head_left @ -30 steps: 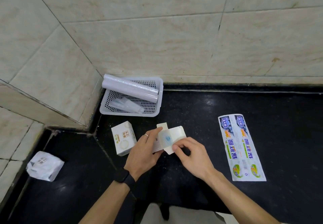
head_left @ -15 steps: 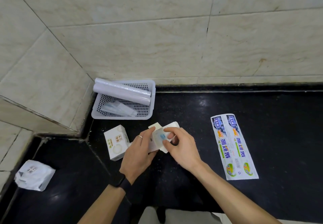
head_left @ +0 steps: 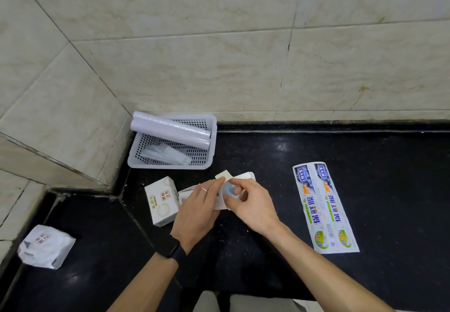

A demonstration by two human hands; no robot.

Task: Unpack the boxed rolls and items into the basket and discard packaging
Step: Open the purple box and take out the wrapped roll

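Black countertop [head_left: 365,155], tiled corner. Left hand [head_left: 197,210], ring and dark wristband, fingers curled around a small opened white carton [head_left: 220,200], flaps up. Right hand [head_left: 252,204]: thumb and fingers pinched on a bluish wrapped item [head_left: 229,189] at the carton's mouth. White perforated basket [head_left: 209,141] behind, holding two white rolls [head_left: 170,130] and clear packets. Sealed white box [head_left: 162,200] just left of the hands; flattened toothpaste carton [head_left: 325,208] to the right; crumpled white package [head_left: 45,246] far left.

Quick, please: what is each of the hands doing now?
Left hand: closed on the small opened box.
Right hand: pinching the pale blue item at its mouth.
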